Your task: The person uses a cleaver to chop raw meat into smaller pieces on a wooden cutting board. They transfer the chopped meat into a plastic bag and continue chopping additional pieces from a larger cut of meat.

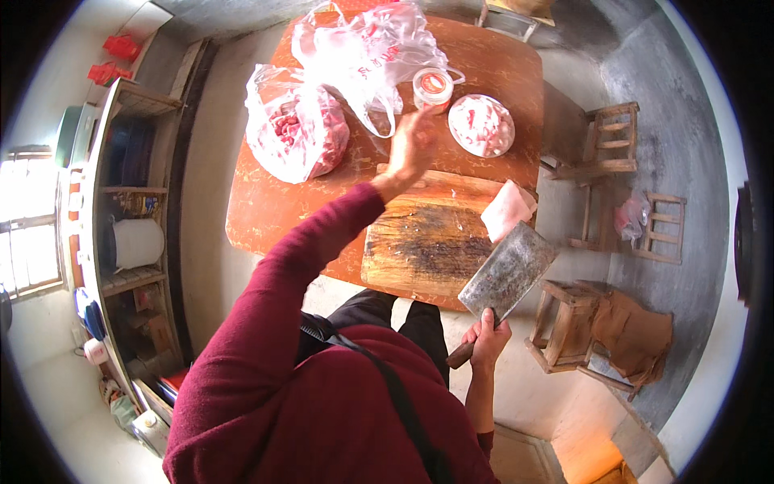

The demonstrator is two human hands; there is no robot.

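My right hand grips the wooden handle of a broad grey cleaver, its blade raised at the near right corner of a worn wooden cutting board. On the board's right end lies a pale pink slab of meat or fat. My left hand is stretched over the board's far edge, empty as far as I can see, its fingers apart and somewhat blurred. Just beyond it stands a round tub with a red-and-white lid. A white plate of cut pale meat is to its right.
A clear plastic bag of red meat sits on the brown table at the left. Behind it lies a crumpled white plastic bag. Wooden stools and chairs stand at the right; a shelf lines the left wall.
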